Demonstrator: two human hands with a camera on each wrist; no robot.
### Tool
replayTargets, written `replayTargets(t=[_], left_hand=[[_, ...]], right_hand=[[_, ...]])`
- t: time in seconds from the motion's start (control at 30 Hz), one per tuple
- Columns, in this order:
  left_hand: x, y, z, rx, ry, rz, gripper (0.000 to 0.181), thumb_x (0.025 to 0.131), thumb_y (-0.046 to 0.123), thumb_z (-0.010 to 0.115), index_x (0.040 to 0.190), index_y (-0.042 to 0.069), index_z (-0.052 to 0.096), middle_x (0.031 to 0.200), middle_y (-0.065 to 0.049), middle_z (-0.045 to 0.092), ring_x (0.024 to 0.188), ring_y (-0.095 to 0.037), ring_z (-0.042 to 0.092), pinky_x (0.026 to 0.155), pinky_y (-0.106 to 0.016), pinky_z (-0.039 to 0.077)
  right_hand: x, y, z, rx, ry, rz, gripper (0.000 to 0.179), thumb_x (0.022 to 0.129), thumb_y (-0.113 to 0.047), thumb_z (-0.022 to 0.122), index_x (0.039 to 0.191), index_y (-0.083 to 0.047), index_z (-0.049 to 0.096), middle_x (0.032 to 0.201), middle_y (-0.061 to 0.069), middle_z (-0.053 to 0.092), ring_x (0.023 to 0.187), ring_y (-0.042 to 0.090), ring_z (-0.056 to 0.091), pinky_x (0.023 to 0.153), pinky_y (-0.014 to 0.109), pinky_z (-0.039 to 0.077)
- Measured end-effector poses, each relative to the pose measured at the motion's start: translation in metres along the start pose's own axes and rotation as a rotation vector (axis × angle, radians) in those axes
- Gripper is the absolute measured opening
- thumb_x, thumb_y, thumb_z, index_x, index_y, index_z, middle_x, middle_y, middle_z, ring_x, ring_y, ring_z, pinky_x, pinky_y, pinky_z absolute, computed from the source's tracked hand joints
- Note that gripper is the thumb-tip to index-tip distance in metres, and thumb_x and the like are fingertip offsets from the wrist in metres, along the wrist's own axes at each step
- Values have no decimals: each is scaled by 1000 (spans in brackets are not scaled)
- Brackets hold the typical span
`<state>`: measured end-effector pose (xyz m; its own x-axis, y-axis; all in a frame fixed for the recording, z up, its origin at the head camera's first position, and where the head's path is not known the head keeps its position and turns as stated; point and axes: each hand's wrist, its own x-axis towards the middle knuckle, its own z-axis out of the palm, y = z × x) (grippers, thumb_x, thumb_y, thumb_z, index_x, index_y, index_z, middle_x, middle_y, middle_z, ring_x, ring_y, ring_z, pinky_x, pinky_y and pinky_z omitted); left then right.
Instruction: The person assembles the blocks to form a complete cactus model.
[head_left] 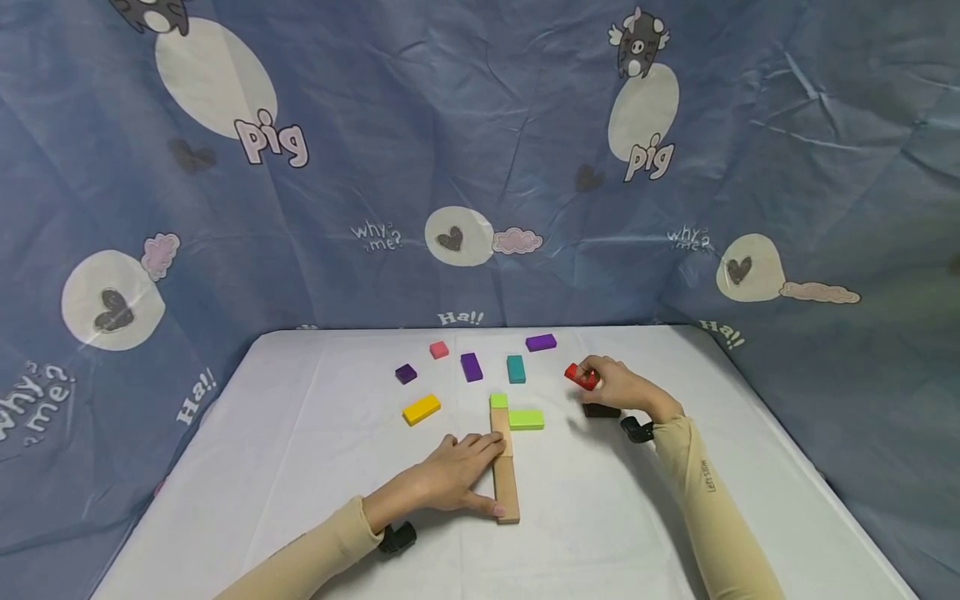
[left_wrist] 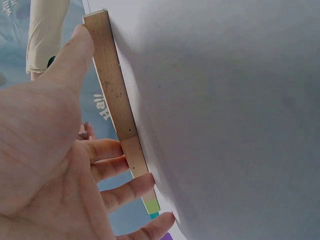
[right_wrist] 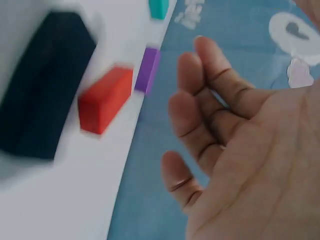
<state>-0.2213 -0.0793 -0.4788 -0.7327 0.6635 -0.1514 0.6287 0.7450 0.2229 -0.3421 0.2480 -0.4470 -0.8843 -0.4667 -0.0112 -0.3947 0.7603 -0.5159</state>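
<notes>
My left hand (head_left: 455, 472) rests along a line of two wooden blocks (head_left: 507, 492) laid end to end. In the left wrist view, its thumb (left_wrist: 82, 40) touches the near end and its spread fingers (left_wrist: 132, 192) lie along the side. A small light green block (head_left: 498, 401) caps the far end, and a longer light green block (head_left: 527, 420) juts out to the right. Above a red block (head_left: 576, 377) hovers my right hand (head_left: 621, 387), its fingers loosely bent. In the right wrist view the red block lies apart from the fingers, beside a black block (right_wrist: 45, 85).
Purple blocks (head_left: 472, 367), a teal block (head_left: 516, 369), a pink block (head_left: 438, 350), a dark purple block (head_left: 406, 373) and a yellow block (head_left: 422, 409) lie scattered on the white table (head_left: 300, 467). A blue printed curtain (head_left: 480, 167) hangs behind.
</notes>
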Motion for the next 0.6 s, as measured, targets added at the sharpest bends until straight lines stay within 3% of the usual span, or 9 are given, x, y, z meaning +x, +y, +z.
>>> replayTargets(t=[0.17,0.33,0.43,0.6], left_hand=[[0,0,0,-8,-1,-2,102,76,78,54,153,15,26,159,-1,25,140,-22,33,105,-58,32],[1,0,1,-14,-9,-11,102,76,78,53,153,17,26,160,0,24,141,-22,32,106,-58,31],[1,0,1,-16,-11,-14,102,75,79,53,153,18,26,160,0,24,141,-22,32,106,-59,30],[0,0,1,-18,6,0,102,76,77,54,152,17,27,158,-1,27,140,-23,34,105,-59,32]], right_hand=[[-8,5,-9,-104,-18,139,44,85,-55,64,94,-12,59,85,0,58,80,18,51,75,34,37],[-12,3,-11,-191,-94,326,66,81,-72,54,98,-9,60,86,3,60,77,21,55,68,35,41],[-13,3,-10,-218,-141,390,68,80,-73,55,98,-7,60,86,4,60,78,22,56,67,34,42],[-13,4,-7,-182,-190,389,61,81,-62,63,97,-4,62,85,5,62,78,19,56,67,33,44]])
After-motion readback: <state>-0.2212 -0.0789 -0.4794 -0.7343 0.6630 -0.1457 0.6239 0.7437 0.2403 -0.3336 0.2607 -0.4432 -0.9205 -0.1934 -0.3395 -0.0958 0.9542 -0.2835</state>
